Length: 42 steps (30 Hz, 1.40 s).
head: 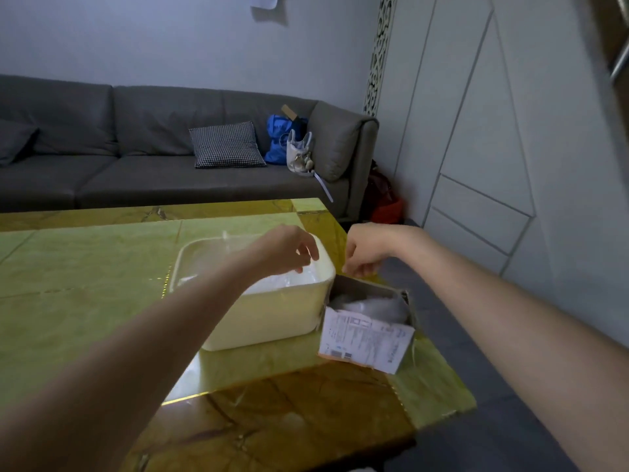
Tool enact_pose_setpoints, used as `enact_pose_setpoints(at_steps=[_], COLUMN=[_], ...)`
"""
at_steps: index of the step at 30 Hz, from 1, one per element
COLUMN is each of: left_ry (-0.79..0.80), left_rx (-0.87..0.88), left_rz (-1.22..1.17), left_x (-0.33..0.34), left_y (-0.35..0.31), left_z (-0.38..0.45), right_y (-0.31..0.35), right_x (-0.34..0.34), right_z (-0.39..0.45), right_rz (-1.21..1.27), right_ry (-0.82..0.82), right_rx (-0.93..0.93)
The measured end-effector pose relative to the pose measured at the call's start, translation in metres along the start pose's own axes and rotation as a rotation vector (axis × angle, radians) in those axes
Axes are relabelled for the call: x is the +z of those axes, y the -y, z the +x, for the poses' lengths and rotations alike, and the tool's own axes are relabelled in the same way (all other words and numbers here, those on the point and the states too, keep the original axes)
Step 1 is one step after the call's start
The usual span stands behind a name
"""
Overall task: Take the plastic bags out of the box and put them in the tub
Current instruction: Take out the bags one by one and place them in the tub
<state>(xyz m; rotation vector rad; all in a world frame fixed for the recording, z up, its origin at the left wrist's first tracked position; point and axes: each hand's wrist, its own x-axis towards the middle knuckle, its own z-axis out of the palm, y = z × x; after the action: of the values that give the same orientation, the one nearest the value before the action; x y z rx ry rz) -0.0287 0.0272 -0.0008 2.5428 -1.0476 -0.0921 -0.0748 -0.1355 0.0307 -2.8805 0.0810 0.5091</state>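
Left arm: stretched forward from the lower left, bare forearm crossing over the near-left corner of the tub.
Left hand: above the tub's far right part, wrist bent down, fingers loosely curled and pointing into the tub. Fingertips sit at or just over the clear plastic inside; whether they pinch it cannot be told.
Right arm: reaches in from the lower right, forearm running diagonally up to the wrist above the table's right edge.
Right hand: beyond the far edge of the box, knuckles up, fingers curled downward and bunched together. No bag can be made out between them; the grip itself cannot be told.
Hands: near each other, apart, with the tub's far right corner between them.
Tub: cream, rectangular, rounded corners, open top, standing on the table just left of the box and touching or nearly touching it.
Bags in tub: clear, crumpled plastic lying along the right inner side.
Box: small cardboard box at the table's right edge, open on top, a white printed label on its near side.
Bags in box: pale crumpled plastic visible inside.
Table: glossy green and yellow-brown stone top.
Sofa: grey, behind the table, carrying a checked cushion, a blue bag and a pale handbag.
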Motion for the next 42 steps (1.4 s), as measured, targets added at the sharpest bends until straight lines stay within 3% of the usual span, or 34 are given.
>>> enact_pose_setpoints(at_steps=[3,6,13,20,26,30,38,40,42], left_ry=[0.023,0.063,0.162,0.034,-0.145,-0.188,-0.351,-0.379,-0.412], left_rx=[0.079,0.103,0.027,-0.031,-0.138,-0.247,-0.414,-0.461,-0.509], left_rz=[0.023,0.086,0.048,0.089,-0.235,-0.612,-1.080,-1.095,-1.056], left_x=[0.017,0.033,0.049,0.047,0.030,0.016,-0.007,-0.013,-0.016], left_y=[-0.025,-0.045,-0.056,-0.056,-0.047,-0.050,-0.039,-0.034,-0.028], left_z=[0.002,0.004,0.005,0.008,0.016,0.009,-0.001,-0.004,-0.007], right_y=[-0.017,-0.032,-0.037,-0.038,-0.039,-0.039,-0.032,-0.027,-0.023], right_x=[0.016,0.040,0.043,0.030,0.021,0.023,0.017,0.014,0.009], right_z=[-0.013,-0.019,-0.020,-0.021,-0.024,-0.025,-0.036,-0.034,-0.023], right_rz=[-0.123,-0.236,-0.076,0.119,0.497,0.905,1.019,1.215,1.485], right_ry=[0.089,0.007,-0.161,-0.184,-0.461,-0.408,-0.252,-0.357,-0.575], right_rx=[0.078,0.108,0.023,-0.067,-0.076,-0.078,0.027,0.015,0.061])
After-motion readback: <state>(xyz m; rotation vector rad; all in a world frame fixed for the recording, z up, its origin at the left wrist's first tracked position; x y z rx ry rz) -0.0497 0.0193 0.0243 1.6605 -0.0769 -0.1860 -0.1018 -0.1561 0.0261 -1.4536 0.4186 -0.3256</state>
